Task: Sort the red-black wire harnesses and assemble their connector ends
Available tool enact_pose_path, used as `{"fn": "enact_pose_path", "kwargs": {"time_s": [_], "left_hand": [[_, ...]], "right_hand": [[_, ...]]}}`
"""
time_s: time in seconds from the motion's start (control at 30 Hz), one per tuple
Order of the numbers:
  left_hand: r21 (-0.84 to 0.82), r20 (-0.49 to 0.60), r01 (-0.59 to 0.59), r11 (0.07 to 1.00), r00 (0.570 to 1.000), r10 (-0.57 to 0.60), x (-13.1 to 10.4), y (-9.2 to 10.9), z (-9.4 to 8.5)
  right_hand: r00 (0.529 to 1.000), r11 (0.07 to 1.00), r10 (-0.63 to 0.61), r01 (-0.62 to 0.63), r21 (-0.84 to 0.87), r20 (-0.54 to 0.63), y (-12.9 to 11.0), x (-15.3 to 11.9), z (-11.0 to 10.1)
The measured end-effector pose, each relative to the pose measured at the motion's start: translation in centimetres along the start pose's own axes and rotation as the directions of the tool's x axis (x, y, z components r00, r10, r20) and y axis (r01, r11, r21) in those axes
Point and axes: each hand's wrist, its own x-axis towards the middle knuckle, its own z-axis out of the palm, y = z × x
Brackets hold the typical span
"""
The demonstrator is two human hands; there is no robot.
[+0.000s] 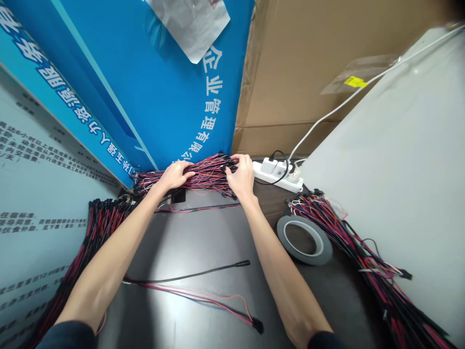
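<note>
A thick bundle of thin red, black and blue wires (209, 174) with small black connectors lies at the back of the table, against the blue board. My left hand (176, 174) rests over its middle, fingers bent behind and thumb along the near side, gripping it. At the bundle's right end, my right hand (241, 175) curls around the wire ends and connectors. Nearer to me, between my forearms, a loose wire harness (196, 294) with red and black leads and a black connector lies on the table (181, 242).
A white power strip (296, 184) with plugs sits right of my right hand. A grey tape roll (321, 257) lies in front of it. More wire bundles run along the left (85, 249) and right (363, 254). Blue board (181, 111), cardboard (290, 58) and white panel (410, 145) enclose the table.
</note>
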Motion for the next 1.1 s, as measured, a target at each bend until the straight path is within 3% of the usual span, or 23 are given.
{"fn": "enact_pose_path", "kwargs": {"time_s": [0.1, 0.2, 0.37, 0.53, 0.63, 0.67, 0.73, 0.77, 0.83, 1.0, 1.07, 1.1], "left_hand": [[0.042, 0.011, -0.034, 0.999, 0.999, 0.033, -0.2, 0.1, -0.1], [0.140, 0.056, -0.048, 0.989, 0.998, 0.040, -0.6, 0.7, -0.2], [0.117, 0.087, 0.057, 0.991, 0.994, -0.068, -1.1, 2.8, -1.1], [-0.070, 0.068, 0.044, 0.997, 0.997, -0.040, -2.9, 6.8, -4.2], [-0.202, 0.116, -0.034, 0.979, 0.991, 0.058, -5.1, 9.9, -6.1], [-0.219, 0.193, -0.021, 0.975, 0.979, 0.065, -5.9, 10.9, -6.5], [-0.155, 0.416, 0.053, 0.987, 0.909, 0.016, -7.7, 12.8, -6.8], [-0.104, 0.535, 0.064, 0.993, 0.845, 0.002, -8.6, 13.7, -6.7], [-0.029, 0.685, 0.066, 0.997, 0.728, -0.028, -10.3, 15.5, -6.3], [0.136, 0.716, 0.039, 0.990, 0.687, -0.125, -13.3, 18.4, -4.8], [0.137, 0.714, 0.023, 0.990, 0.691, -0.115, -13.6, 18.7, -4.1], [0.126, 0.693, 0.010, 0.992, 0.715, -0.095, -13.4, 18.7, -3.7]], "right_hand": [[1.000, 1.000, 0.022, -0.022, -0.001, 0.000, 0.5, -0.2, 0.3], [0.995, 0.999, 0.021, -0.025, 0.038, 0.101, 1.4, -0.1, 0.3], [0.960, 0.999, 0.038, -0.031, -0.029, 0.278, 1.5, 1.1, -1.4], [0.906, 0.979, 0.087, 0.000, -0.204, 0.414, -2.9, 1.8, -6.1], [0.827, 0.974, 0.092, 0.041, -0.223, 0.554, -6.7, 1.1, -9.5], [0.793, 0.969, 0.091, 0.068, -0.236, 0.603, -7.9, 0.6, -10.6], [0.719, 0.961, 0.118, 0.090, -0.260, 0.685, -10.0, -0.3, -12.6], [0.686, 0.958, 0.137, 0.093, -0.273, 0.715, -10.9, -0.7, -13.5], [0.666, 0.948, 0.165, 0.097, -0.303, 0.728, -12.1, -1.5, -14.9], [0.650, 0.936, 0.181, 0.115, -0.332, 0.738, -11.6, -3.5, -16.0], [0.615, 0.939, 0.159, 0.147, -0.311, 0.772, -10.0, -4.7, -15.7], [0.574, 0.946, 0.164, 0.139, -0.293, 0.802, -9.0, -5.3, -15.4]]}}
